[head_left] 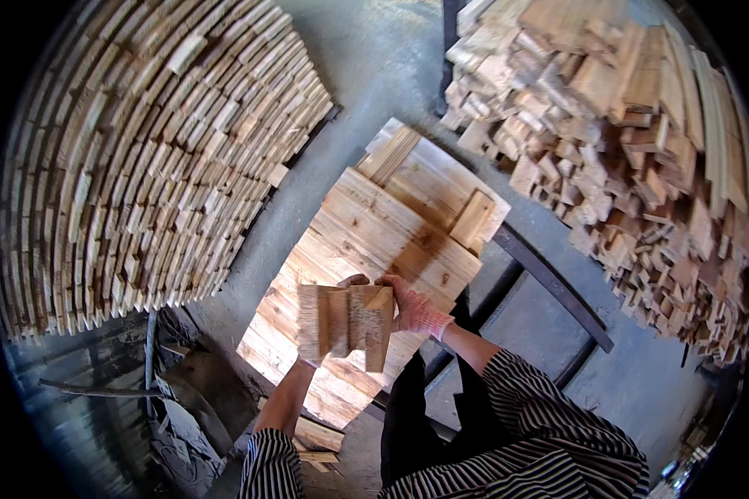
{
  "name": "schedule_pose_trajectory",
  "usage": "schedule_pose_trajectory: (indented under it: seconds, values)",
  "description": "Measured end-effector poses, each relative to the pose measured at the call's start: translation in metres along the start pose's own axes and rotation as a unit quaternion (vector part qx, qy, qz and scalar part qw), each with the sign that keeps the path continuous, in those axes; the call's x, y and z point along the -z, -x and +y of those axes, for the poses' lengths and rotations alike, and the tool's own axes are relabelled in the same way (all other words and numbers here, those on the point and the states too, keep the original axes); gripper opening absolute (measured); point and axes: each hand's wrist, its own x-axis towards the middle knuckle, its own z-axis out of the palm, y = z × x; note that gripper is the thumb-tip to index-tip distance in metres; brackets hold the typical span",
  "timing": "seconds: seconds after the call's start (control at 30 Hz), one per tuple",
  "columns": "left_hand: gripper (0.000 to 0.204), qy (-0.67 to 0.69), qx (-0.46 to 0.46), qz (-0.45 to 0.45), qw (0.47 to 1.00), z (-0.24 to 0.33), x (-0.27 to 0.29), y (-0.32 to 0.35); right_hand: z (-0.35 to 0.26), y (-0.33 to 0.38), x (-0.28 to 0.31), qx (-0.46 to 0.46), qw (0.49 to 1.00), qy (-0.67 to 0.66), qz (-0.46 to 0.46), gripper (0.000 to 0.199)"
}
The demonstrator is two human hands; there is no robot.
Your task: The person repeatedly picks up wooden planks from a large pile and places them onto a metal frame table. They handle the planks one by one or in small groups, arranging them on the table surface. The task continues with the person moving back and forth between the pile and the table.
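Both my hands hold a small bundle of short wooden blocks (pixel 345 323) upright, end grain toward me. My left hand (pixel 308 359) grips the bundle from below at its left side and is mostly hidden behind it. My right hand (pixel 414 309), in a pink knit glove, clasps the bundle's right side and top. The bundle hangs above a flat stack of light wooden boards (pixel 366 229) that lies in front of me on a dark metal frame (pixel 549 283).
A tall neat stack of cut wooden slats (pixel 141 158) fills the left. A loose heap of short wood offcuts (pixel 632 141) fills the right. Concrete floor (pixel 366 66) runs between them. Dark scrap and a few small blocks (pixel 316 437) lie at lower left.
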Motion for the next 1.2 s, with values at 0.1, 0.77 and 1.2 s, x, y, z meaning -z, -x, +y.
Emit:
schedule_pose_trajectory:
  seconds: [0.1, 0.77, 1.2]
  values:
    - [0.080, 0.124, -0.017, 0.001, 0.992, -0.038, 0.039, -0.014, -0.025, -0.022, 0.030, -0.043, 0.994, 0.083, -0.056, 0.094]
    - [0.082, 0.318, -0.067, 0.236, 0.916, -0.164, 0.078, -0.146, 0.172, -0.148, 0.154, -0.106, 0.925, 0.347, 0.108, 0.073]
    - [0.090, 0.337, -0.052, 0.222, 0.913, -0.126, 0.028, -0.191, 0.092, -0.098, 0.086, -0.164, 0.976, 0.099, -0.100, 0.101]
